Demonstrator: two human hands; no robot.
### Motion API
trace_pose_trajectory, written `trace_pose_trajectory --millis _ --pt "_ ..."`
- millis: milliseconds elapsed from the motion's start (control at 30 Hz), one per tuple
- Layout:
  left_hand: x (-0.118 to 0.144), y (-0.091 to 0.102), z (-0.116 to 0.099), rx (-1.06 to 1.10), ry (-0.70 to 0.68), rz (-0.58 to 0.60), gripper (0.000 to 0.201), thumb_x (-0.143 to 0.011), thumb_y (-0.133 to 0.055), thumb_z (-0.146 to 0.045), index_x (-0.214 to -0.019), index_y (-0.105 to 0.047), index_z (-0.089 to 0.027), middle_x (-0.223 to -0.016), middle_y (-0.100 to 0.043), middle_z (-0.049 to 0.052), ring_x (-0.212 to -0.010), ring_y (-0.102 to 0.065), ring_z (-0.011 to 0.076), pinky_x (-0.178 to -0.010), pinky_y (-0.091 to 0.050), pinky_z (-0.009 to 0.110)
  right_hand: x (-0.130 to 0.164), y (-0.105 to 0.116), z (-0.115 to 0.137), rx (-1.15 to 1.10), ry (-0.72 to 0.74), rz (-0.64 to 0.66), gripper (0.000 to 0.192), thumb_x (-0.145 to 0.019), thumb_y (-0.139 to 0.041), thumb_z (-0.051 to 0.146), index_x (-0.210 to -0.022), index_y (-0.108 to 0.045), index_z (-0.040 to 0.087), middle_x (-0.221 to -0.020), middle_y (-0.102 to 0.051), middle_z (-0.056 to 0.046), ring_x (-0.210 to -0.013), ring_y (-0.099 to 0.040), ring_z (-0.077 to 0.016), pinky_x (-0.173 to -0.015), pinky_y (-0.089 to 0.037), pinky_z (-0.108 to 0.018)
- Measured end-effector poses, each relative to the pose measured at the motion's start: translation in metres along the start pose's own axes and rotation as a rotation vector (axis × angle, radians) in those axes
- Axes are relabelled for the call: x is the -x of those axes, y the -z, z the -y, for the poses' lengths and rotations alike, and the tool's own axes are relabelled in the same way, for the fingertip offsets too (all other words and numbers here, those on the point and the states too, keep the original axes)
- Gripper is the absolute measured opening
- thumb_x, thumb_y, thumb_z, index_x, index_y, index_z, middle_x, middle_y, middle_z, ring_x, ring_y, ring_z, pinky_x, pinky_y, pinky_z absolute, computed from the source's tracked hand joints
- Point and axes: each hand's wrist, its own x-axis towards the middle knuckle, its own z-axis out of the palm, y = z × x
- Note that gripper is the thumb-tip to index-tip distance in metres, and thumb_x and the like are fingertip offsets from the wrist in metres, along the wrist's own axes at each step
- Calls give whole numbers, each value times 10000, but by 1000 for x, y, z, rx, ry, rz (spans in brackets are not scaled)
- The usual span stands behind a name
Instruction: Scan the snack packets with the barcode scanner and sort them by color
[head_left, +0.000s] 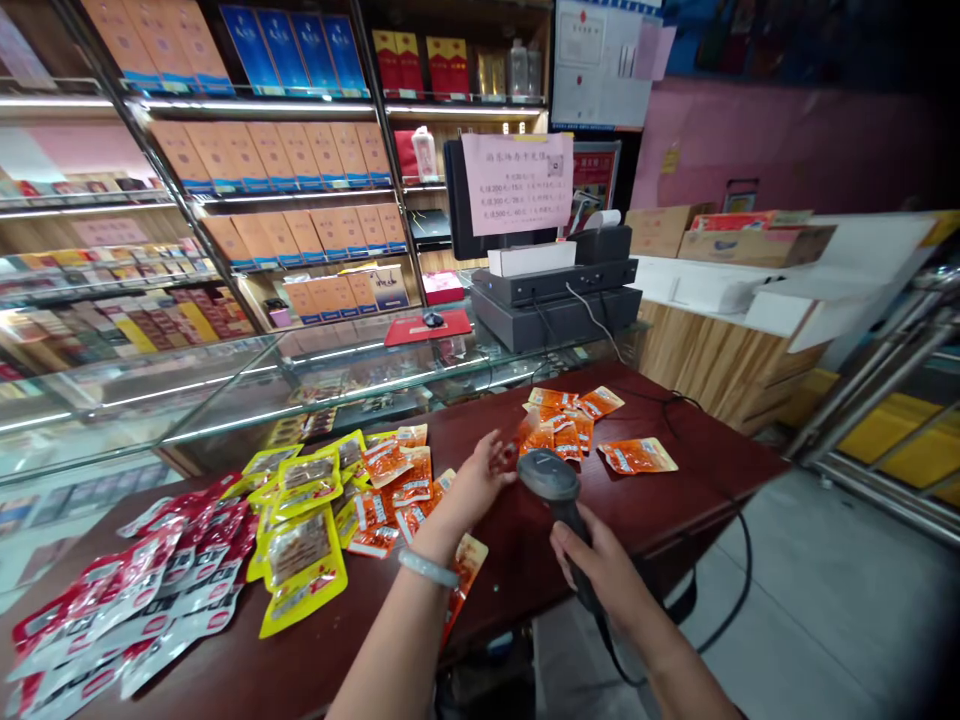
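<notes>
My right hand (592,555) is wrapped around the handle of a dark grey barcode scanner (551,475), whose head points up and left over the table. My left hand (484,470), with a pale bangle (427,568) on its wrist, reaches over the table just left of the scanner head. Its fingers are smeared by motion, beside a blurred orange patch; whether they hold a packet is unclear. Beyond them lies a pile of orange snack packets (566,430), with a single orange packet (637,456) to the right. More orange packets (386,462) lie left of my left forearm.
Yellow-edged snack packets (300,550) and red-and-silver packets (150,590) cover the left of the dark red table (697,470). A glass counter (247,375) stands behind, bearing a cash register (555,310). The scanner cable (742,560) hangs off the right side.
</notes>
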Motion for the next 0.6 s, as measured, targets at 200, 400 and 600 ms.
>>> trace_pose_trajectory --millis 200,400,600 --pt "51 40 -17 -602 -64 39 621 -800 -713 -271 -1385 -525 -182 -1371 -591 169 -1296 -535 308 -1082 -402 430 0 9 -6 9 11 13 442 -847 -683 576 -1023 -514 207 -602 -460 91 -458 -385 -75 -429 -325 -185" --pt "128 67 14 -972 121 84 568 -776 -685 -550 -1136 -648 -112 -1203 -631 205 -1175 -556 392 -980 -435 497 15 8 4 196 4 70 420 -887 -641 554 -1054 -535 184 -557 -463 89 -452 -394 -85 -443 -321 -200" --pt "137 55 30 -919 212 32 361 -891 -595 -442 -1062 -609 -124 -1087 -675 189 -1098 -621 330 -917 -455 398 41 5 3 321 -45 127 465 -869 -652 544 -1134 -591 166 -595 -509 56 -495 -456 -116 -473 -391 -224"
